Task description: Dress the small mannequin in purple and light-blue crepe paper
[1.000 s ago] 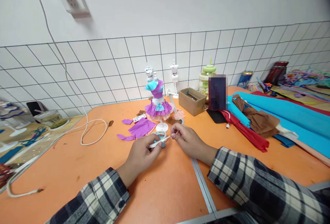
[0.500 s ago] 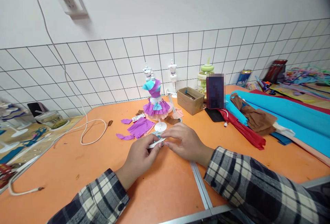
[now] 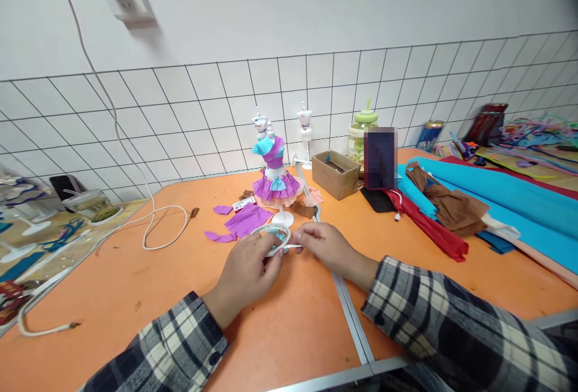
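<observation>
My left hand (image 3: 246,268) grips a narrow roll of white tape (image 3: 288,236), its ring tilted so that print shows on the inner face. From the roll a short strip runs to the right, and its end is pinched between the thumb and finger of my right hand (image 3: 332,250). Just beyond stands a small dress form (image 3: 273,157) wearing a purple and turquoise crepe-paper dress over a peach layer. Its white round base (image 3: 283,218) is right behind the tape. Purple crepe-paper pieces (image 3: 247,220) lie to its left.
Behind are another mini dress form (image 3: 305,126), a cardboard box (image 3: 335,178), a green-lidded jar (image 3: 365,120) and a blurred upright screen (image 3: 380,160). Crepe paper in red, brown and blue (image 3: 506,193) covers the right side. A white cable (image 3: 165,208) loops at left.
My right hand has moved slightly right from my left, drawing out a strip end. The tape ring has turned, so its round opening now shows.
</observation>
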The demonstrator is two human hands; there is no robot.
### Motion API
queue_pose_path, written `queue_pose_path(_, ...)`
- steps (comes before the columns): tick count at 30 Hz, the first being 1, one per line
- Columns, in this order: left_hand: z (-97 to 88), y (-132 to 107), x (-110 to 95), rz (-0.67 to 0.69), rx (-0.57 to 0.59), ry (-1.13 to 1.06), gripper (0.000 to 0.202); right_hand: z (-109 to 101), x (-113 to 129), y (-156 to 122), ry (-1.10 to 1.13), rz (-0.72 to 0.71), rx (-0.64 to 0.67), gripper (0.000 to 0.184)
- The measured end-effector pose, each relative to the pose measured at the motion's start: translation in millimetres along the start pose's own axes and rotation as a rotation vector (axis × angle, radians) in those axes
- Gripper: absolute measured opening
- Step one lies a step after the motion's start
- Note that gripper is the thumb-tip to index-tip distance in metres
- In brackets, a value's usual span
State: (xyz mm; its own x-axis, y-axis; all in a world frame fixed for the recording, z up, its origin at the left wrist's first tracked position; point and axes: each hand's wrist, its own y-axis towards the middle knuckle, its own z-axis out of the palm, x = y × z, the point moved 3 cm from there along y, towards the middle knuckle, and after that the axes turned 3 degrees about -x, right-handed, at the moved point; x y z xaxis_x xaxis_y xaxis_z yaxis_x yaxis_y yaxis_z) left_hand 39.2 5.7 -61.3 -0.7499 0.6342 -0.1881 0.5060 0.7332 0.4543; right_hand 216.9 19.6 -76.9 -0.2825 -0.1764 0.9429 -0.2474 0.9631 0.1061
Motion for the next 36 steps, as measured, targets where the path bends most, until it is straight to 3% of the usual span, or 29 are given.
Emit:
queue_pose_path(2,0.1,0,0,0.023,-0.009,0.023,0.020,3,-5,1,0.115,0.142,0.082,0.041)
queue_pose_path(4,0.4,-1,0,0.052,-0.017,0.043,0.020,4,-8,2,0.142,0.186,0.115,0.036)
queue_pose_path(10,2.6,-2,-2,0.107,-0.012,0.069,0.018,1,-12,5,-0.050,-0.003,-0.044,0.021)
queue_pose_path(19,4.8,0,-3,0.094,-0.002,0.009,0.017,6,-2,-5,-0.307,-0.246,-0.111,0.006)
queue_pose_path(22,4.2,-1,-4,-0.010,0.014,-0.162,0.017,7,5,-11,-0.369,-0.418,-0.091,0.009)
queue_pose_path(27,6.0,-1,-5,-0.300,0.046,-0.676,0.020,6,18,-24,-0.533,-0.906,-0.119,0.012)
queue_pose_path(36,4.6,-2,-15,-0.360,0.113,-1.023,0.018,5,24,-36,-0.645,-1.241,-0.208,0.016)
